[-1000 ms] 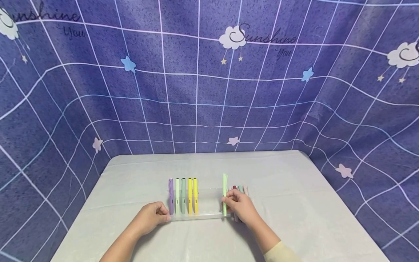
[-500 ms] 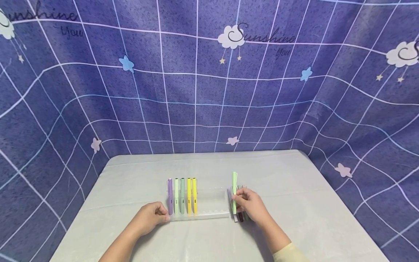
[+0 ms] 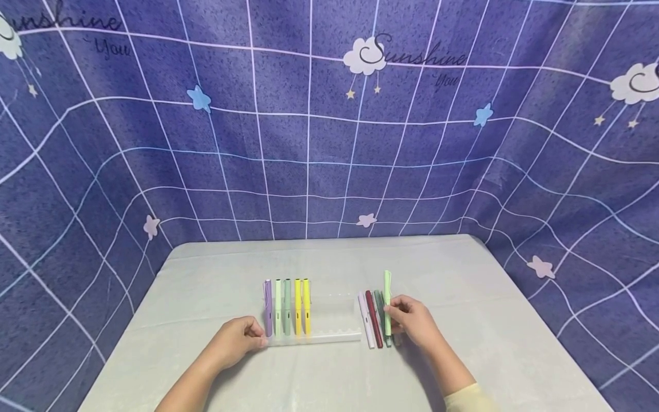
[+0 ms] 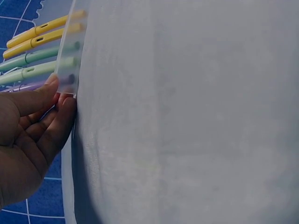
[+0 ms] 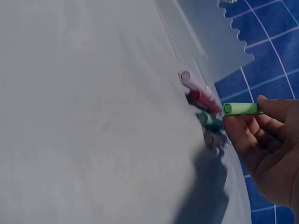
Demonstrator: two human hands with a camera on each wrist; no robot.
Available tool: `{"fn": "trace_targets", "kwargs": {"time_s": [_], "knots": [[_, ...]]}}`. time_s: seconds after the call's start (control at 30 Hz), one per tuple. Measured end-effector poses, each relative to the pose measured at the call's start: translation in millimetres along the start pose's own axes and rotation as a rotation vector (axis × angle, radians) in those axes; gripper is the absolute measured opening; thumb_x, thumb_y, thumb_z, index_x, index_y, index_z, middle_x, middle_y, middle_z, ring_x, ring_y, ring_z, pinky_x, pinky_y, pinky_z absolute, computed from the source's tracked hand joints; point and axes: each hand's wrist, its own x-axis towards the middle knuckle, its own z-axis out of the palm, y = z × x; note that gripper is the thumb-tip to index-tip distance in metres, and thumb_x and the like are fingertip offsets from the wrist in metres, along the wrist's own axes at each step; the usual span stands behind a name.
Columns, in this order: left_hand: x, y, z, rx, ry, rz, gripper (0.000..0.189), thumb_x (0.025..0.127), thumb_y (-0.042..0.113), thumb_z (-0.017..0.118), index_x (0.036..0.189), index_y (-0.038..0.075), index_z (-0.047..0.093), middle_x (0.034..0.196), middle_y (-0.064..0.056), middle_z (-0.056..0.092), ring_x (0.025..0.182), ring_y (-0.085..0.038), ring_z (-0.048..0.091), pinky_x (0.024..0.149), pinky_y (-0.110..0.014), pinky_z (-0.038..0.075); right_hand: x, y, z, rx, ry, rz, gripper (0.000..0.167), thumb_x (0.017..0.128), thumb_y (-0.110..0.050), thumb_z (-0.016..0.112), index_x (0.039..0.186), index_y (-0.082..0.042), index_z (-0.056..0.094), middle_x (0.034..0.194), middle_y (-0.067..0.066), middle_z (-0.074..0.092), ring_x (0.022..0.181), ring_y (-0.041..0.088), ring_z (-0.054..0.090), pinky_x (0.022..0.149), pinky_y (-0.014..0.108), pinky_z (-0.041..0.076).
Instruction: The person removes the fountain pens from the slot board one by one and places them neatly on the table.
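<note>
My left hand [image 3: 238,341] pinches the front left corner of a clear plastic pen stand [image 3: 336,337], thumb on top and fingers below in the left wrist view. Propped in its left part are a purple pen [image 3: 268,309], a pale green pen [image 3: 278,309], a grey-green pen [image 3: 288,309] and two yellow pens [image 3: 307,309]. Between thumb and fingers, my right hand [image 3: 416,323] holds a light green pen [image 3: 388,289] upright, right of the stand. Beside it lie a lavender pen [image 3: 366,321], a dark red pen [image 3: 374,321] and a dark green pen [image 3: 378,306].
A greyish pink pen [image 5: 214,140] lies beyond the dark green one, mostly hidden by the right hand in the head view. The pale tablecloth [image 3: 231,269] covers the table. A blue grid-patterned curtain [image 3: 329,143] closes off the back and sides.
My right hand has moved right with the light green pen, from over the stand's right end to beyond it, uncovering the lavender and dark red pens. The left hand stays at its corner.
</note>
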Motion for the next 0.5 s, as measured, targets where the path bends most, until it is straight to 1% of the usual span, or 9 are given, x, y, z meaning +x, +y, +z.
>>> {"fn": "trace_targets", "kwargs": {"time_s": [0.13, 0.27, 0.37, 0.5], "knots": [[0.0, -0.4, -0.1, -0.003, -0.001, 0.0, 0.017, 0.079, 0.018, 0.08, 0.081, 0.015, 0.064, 0.077, 0.006, 0.063, 0.075, -0.012, 0.055, 0.07, -0.029, 0.045, -0.4, 5, -10, -0.043, 0.026, 0.038, 0.022, 0.094, -0.019, 0.066, 0.102, 0.001, 0.062, 0.087, 0.015, 0.065, 0.072, 0.024, 0.064, 0.064, 0.039, 0.057], [-0.1, -0.8, -0.4, -0.004, 0.0, 0.003, 0.017, 0.079, 0.018, 0.08, 0.081, 0.015, 0.064, 0.078, 0.006, 0.064, 0.075, -0.012, 0.056, 0.071, -0.029, 0.045, -1.3, 13, -19, -0.15, 0.065, 0.072, 0.017, 0.093, -0.015, 0.065, 0.098, 0.001, 0.064, 0.077, 0.013, 0.063, 0.065, 0.021, 0.061, 0.057, 0.036, 0.055], [-0.1, 0.1, -0.9, -0.003, 0.001, 0.003, 0.017, 0.079, 0.018, 0.08, 0.081, 0.015, 0.064, 0.078, 0.006, 0.064, 0.075, -0.012, 0.056, 0.071, -0.029, 0.045, -1.0, 19, -22, -0.223, 0.086, 0.092, 0.015, 0.093, -0.015, 0.066, 0.095, -0.001, 0.065, 0.072, 0.011, 0.061, 0.061, 0.02, 0.06, 0.055, 0.034, 0.054], [0.0, 1.1, 0.0, -0.005, 0.004, -0.007, 0.017, 0.079, 0.017, 0.081, 0.08, 0.015, 0.064, 0.076, 0.006, 0.063, 0.074, -0.012, 0.055, 0.071, -0.03, 0.044, -0.7, 26, -24, -0.269, 0.093, 0.109, 0.015, 0.092, -0.017, 0.067, 0.092, -0.002, 0.067, 0.069, 0.009, 0.06, 0.058, 0.019, 0.059, 0.053, 0.032, 0.054]]}}
